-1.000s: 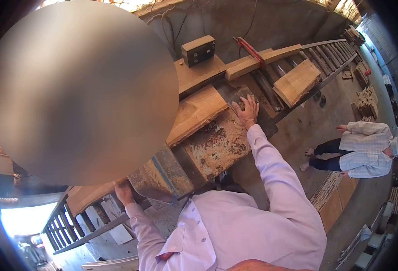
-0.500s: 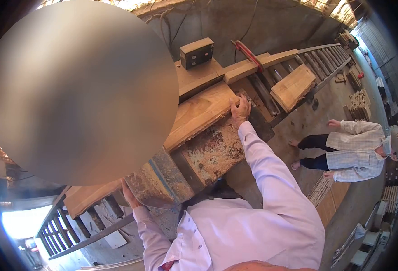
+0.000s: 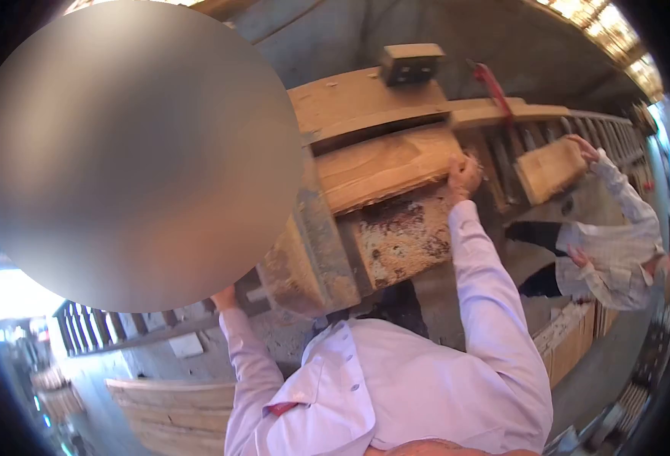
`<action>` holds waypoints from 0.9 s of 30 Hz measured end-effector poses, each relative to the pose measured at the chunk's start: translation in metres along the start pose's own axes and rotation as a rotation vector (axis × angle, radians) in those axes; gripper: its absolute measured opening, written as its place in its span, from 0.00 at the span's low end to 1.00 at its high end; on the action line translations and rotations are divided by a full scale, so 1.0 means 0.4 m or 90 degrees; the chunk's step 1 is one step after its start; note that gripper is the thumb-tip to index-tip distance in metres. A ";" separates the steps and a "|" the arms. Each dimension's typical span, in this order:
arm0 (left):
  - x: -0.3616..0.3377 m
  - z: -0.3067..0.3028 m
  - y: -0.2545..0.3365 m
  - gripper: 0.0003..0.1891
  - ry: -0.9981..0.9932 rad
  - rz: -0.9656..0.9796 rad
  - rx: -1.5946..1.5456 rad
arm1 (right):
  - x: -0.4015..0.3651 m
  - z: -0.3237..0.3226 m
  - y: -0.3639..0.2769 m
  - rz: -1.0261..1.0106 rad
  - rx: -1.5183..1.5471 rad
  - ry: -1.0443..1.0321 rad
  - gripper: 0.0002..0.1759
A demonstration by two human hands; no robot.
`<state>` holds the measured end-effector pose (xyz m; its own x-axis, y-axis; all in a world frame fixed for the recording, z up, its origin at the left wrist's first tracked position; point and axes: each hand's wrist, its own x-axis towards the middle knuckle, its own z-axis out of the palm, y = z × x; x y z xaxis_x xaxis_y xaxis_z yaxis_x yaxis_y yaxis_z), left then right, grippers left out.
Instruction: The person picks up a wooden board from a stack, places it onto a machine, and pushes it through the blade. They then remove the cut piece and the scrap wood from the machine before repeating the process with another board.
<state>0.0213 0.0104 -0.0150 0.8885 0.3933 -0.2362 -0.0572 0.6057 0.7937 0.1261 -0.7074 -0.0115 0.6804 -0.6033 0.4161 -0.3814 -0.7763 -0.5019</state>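
Observation:
My right hand [image 3: 464, 176] is closed round the right end of a thick wooden plank [image 3: 388, 163], which lies on the machine table against a wooden fence [image 3: 365, 99]. The plank's left part is hidden by the large blurred disc. Of my left hand [image 3: 224, 296] only a bit shows below the disc, beside the metal machine housing [image 3: 316, 258]; its fingers are hidden. Sawdust covers the metal plate [image 3: 403, 239] in front of the plank.
A co-worker [image 3: 616, 235] stands at the right, one hand on a short wooden block [image 3: 552, 169] on the roller track [image 3: 601, 125]. A red clamp [image 3: 493, 91] sits behind the fence. Boards [image 3: 171, 410] lie at lower left.
The view has shifted, so the machine appears farther right. The co-worker has reached out and taken hold of the short block. The wood formerly seen beside my left hand no longer shows.

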 end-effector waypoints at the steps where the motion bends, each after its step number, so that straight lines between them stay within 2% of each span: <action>1: -0.010 0.016 0.010 0.18 -0.026 0.071 0.164 | 0.006 0.024 0.023 -0.004 -0.016 -0.003 0.32; 2: -0.019 0.046 0.013 0.17 0.007 0.052 0.098 | 0.016 0.053 0.057 -0.007 -0.058 0.014 0.33; 3: -0.026 0.071 0.019 0.17 0.042 0.040 0.028 | 0.012 0.053 0.043 0.036 -0.013 0.029 0.31; 6: -0.014 0.046 0.000 0.21 0.101 0.138 0.165 | 0.013 0.010 -0.008 -0.018 -0.031 -0.012 0.36; 8: -0.022 0.059 0.003 0.22 0.157 0.129 0.167 | 0.011 -0.013 -0.024 -0.018 -0.003 -0.033 0.37; 9: -0.023 0.078 0.014 0.22 0.183 0.090 0.100 | 0.019 -0.003 -0.016 -0.013 0.011 -0.038 0.37; 12: -0.004 0.056 -0.004 0.23 0.174 0.101 0.083 | 0.010 -0.045 -0.061 0.045 0.041 -0.086 0.37; 15: -0.011 0.067 -0.006 0.23 0.197 0.115 0.094 | 0.002 -0.025 -0.037 -0.010 0.036 -0.038 0.37; 18: 0.003 0.060 -0.010 0.22 0.211 0.109 0.090 | 0.010 -0.032 -0.037 0.005 0.025 -0.080 0.38; 21: 0.000 0.063 -0.008 0.22 0.205 0.110 0.088 | 0.005 -0.020 -0.031 0.000 0.043 -0.043 0.39; 27: -0.017 0.081 0.007 0.21 0.235 0.092 0.083 | -0.006 -0.049 -0.068 0.022 0.020 -0.081 0.40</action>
<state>0.0299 -0.0128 0.0071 0.6514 0.7038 -0.2833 -0.0905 0.4429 0.8920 0.1226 -0.6885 0.0160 0.7417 -0.5998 0.3003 -0.3873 -0.7484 -0.5384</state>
